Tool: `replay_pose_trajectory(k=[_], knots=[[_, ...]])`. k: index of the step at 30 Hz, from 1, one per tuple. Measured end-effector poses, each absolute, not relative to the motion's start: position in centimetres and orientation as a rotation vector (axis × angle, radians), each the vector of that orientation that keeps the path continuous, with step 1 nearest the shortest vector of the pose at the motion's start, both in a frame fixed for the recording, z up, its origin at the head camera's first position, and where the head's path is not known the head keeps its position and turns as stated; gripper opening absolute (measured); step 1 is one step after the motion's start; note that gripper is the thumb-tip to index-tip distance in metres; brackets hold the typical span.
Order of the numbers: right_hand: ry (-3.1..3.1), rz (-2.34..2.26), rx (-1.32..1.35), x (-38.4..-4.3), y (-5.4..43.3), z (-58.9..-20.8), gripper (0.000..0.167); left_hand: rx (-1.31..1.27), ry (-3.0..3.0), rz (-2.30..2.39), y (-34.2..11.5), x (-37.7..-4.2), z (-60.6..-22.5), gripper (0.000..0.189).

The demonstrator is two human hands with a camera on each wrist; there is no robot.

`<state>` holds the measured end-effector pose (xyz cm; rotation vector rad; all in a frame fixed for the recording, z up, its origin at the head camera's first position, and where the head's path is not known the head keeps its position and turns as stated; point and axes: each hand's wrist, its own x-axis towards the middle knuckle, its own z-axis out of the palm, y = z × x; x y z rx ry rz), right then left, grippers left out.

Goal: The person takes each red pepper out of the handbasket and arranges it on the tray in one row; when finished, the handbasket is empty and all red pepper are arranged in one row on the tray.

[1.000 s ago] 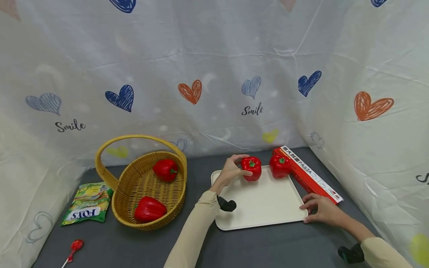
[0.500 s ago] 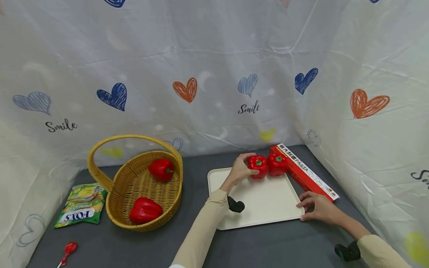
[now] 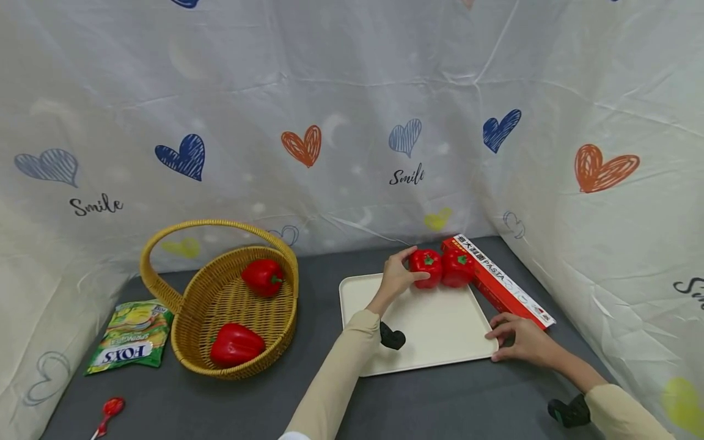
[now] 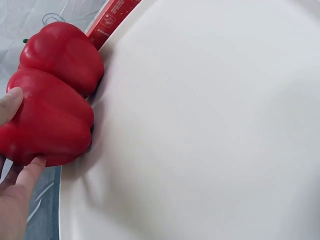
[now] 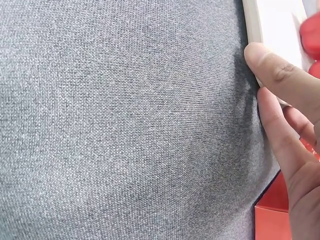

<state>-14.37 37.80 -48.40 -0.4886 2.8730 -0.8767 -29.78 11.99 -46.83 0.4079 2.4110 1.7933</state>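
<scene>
My left hand point(image 3: 395, 278) grips a red bell pepper point(image 3: 426, 264) at the back of a cream-white tray point(image 3: 440, 330), its thumb and fingers on opposite sides. In the left wrist view this pepper point(image 4: 50, 117) presses against a second red bell pepper point(image 4: 65, 57). Both have green stems and stand by the tray's back right corner. At the front right corner my right hand point(image 3: 522, 342) holds the tray's edge. The right wrist view has its thumb and fingers point(image 5: 272, 112) right at the tray's corner point(image 5: 255, 22).
A red pasta box point(image 3: 503, 284) lies along the tray's right side. On the left stands a yellow wicker basket point(image 3: 181, 333) with a tall handle and two red bell peppers point(image 3: 236, 345) inside. A green FOX'S packet point(image 3: 132, 336) and a red lollipop point(image 3: 112, 408) lie left of it.
My left hand has carried its bell pepper rightward across the tray until it sits against the other one. The right hand has stayed at the tray's corner; the head view has shifted slightly.
</scene>
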Motion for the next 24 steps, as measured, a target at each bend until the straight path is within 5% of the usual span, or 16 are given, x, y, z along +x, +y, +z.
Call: replay_pose_trajectory(k=[24], knots=[[2.91, -0.813, -0.497, -14.3, 37.7, -48.4, 0.037, 0.607, 2.325, 1.848, 7.1, -28.0, -43.6, 0.05]])
